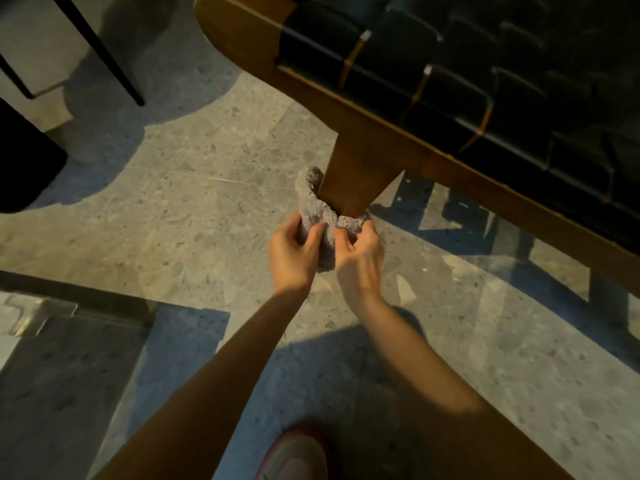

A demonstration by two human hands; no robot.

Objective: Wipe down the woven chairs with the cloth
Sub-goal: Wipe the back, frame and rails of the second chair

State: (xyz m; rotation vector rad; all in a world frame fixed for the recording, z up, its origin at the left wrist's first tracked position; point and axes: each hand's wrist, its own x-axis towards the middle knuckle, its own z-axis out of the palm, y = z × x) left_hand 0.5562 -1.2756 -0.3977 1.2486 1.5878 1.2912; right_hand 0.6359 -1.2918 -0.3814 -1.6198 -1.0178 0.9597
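Shoe [294, 452] at the frame's foot; both hands held the grey cloth [317, 209] against a wooden leg [349, 181] of the woven chair [450, 81].
Left hand [292, 252] and right hand [358, 259] each pinched the cloth in curled fingers at the leg's lower end. Keeping it snug while sliding along the wood would likely clean every face. Speckled terrazzo floor [207, 202] lay beneath, dim and shadowed.

The floor [194, 216] is grey speckled stone in large tiles, with a thin joint line running across the middle of the frame and broad shadows lying over it. A wooden chair leg [349, 188] comes down to it at the centre; the spot where it meets the floor is hidden. In the upper left, thin black legs [104, 53] stand on the tiles. At the bottom edge, a pink-and-white shoe [298, 455] rests on the floor.
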